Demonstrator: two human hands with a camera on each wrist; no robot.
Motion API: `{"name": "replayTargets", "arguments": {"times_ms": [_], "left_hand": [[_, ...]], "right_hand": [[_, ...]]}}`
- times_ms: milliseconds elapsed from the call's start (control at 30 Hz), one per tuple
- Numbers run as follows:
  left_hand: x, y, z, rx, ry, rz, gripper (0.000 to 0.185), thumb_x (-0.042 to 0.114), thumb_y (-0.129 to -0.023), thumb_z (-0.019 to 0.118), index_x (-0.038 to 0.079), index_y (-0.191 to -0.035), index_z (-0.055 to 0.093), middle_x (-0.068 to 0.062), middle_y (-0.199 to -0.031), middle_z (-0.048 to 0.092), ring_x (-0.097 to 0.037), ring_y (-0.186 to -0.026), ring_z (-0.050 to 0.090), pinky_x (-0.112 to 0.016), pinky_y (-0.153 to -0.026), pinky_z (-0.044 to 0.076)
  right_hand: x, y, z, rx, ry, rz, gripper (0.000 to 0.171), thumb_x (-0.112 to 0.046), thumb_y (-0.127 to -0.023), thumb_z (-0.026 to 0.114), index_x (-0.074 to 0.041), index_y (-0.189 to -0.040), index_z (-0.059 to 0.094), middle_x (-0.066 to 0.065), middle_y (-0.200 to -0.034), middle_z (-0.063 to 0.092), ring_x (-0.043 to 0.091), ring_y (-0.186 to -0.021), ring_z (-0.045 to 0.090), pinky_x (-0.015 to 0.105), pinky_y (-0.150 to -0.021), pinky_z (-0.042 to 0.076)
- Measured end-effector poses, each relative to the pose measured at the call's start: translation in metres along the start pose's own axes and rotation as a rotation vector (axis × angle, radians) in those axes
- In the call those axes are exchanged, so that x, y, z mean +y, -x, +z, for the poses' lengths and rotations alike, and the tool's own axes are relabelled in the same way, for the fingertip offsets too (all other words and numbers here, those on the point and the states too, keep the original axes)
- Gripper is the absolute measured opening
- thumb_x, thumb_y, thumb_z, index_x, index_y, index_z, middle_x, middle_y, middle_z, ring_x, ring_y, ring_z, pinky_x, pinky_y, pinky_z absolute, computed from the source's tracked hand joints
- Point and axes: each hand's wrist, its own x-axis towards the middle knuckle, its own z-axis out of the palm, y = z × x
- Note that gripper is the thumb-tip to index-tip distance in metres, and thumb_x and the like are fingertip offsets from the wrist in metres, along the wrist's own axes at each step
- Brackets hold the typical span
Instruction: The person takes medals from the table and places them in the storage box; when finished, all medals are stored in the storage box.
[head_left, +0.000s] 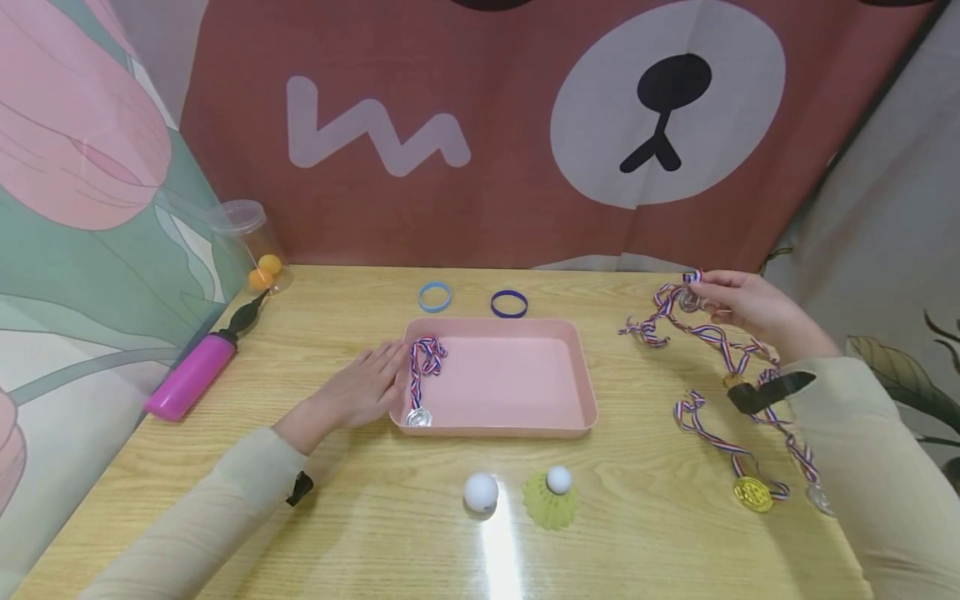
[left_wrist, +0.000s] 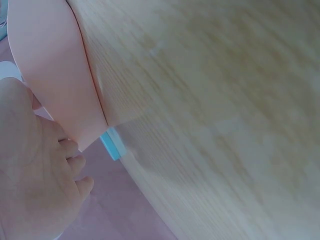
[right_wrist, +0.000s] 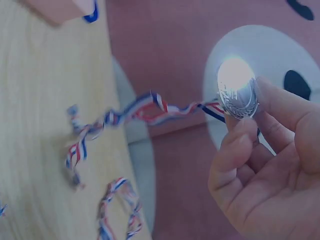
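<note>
The right hand (head_left: pixel 750 308) pinches a silver medal (right_wrist: pixel 238 94) between thumb and fingers, held above the desk (head_left: pixel 375 533) well right of the pink tray (head_left: pixel 517 429), its ribbon (right_wrist: pixel 145 110) trailing down to the desk. The left hand (head_left: pixel 367 387) lies flat with fingers straight, touching the tray's left wall. Judged progress: one medal (head_left: pixel 418 417) lies in the tray; a gold medal (head_left: pixel 752 493) and further ribbons remain on the desk.

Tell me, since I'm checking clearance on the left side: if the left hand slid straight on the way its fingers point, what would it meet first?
The left hand would meet the pink tray at once; its fingertips seem already at the tray's left rim. Just past the rim lies the silver medal's ribbon.
</note>
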Motion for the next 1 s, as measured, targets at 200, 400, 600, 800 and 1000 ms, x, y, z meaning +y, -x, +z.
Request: {"name": "replayTargets", "arguments": {"times_ms": [200, 400, 600, 800, 1000], "left_hand": [[-0.001, 0.000, 0.001, 0.003, -0.001, -0.001, 0.056, 0.027, -0.100, 0.027, -0.004, -0.145, 0.016, -0.019, -0.150, 0.012, -0.036, -0.136, 0.012, -0.048, -0.110, 0.012], [-0.001, 0.000, 0.002, 0.011, 0.003, 0.000, 0.056, 0.028, -0.100, 0.027, -0.004, -0.145, 0.016, -0.019, -0.150, 0.012, -0.036, -0.135, 0.013, -0.048, -0.109, 0.013], [-0.001, 0.000, 0.001, 0.002, -0.003, -0.003, 0.056, 0.028, -0.100, 0.025, -0.003, -0.145, 0.015, -0.019, -0.150, 0.011, -0.036, -0.136, 0.012, -0.048, -0.109, 0.014], [-0.001, 0.000, -0.001, 0.013, -0.002, 0.009, 0.055, 0.027, -0.100, 0.027, -0.005, -0.144, 0.017, -0.019, -0.149, 0.014, -0.036, -0.135, 0.014, -0.049, -0.109, 0.015], [0.000, 0.000, -0.001, 0.014, -0.002, 0.009, 0.055, 0.027, -0.100, 0.027, -0.005, -0.144, 0.018, -0.020, -0.149, 0.014, -0.036, -0.135, 0.014, -0.049, -0.109, 0.016]], "right_hand": [[-0.015, 0.009, -0.002, 0.093, 0.082, -0.060, 0.013, -0.026, -0.090, 0.058, -0.026, -0.083, 0.068, -0.010, -0.074, 0.055, 0.008, -0.066, 0.047, 0.022, -0.058, 0.045], [-0.029, 0.013, 0.001, 0.143, 0.047, -0.147, 0.015, -0.019, -0.090, 0.060, -0.026, -0.080, 0.069, -0.011, -0.078, 0.063, 0.004, -0.067, 0.053, 0.016, -0.059, 0.047], [-0.045, 0.019, 0.013, 0.144, 0.007, -0.220, 0.012, -0.017, -0.089, 0.060, -0.020, -0.083, 0.070, -0.006, -0.078, 0.066, 0.005, -0.067, 0.058, 0.016, -0.061, 0.049], [-0.064, 0.025, 0.033, 0.118, 0.026, -0.279, 0.012, -0.016, -0.089, 0.060, -0.018, -0.087, 0.071, -0.005, -0.079, 0.067, 0.006, -0.069, 0.059, 0.017, -0.064, 0.051], [-0.082, 0.030, 0.055, 0.074, 0.124, -0.308, 0.016, -0.021, -0.089, 0.061, -0.011, -0.098, 0.070, -0.006, -0.094, 0.069, 0.007, -0.076, 0.059, 0.018, -0.067, 0.051]]}}
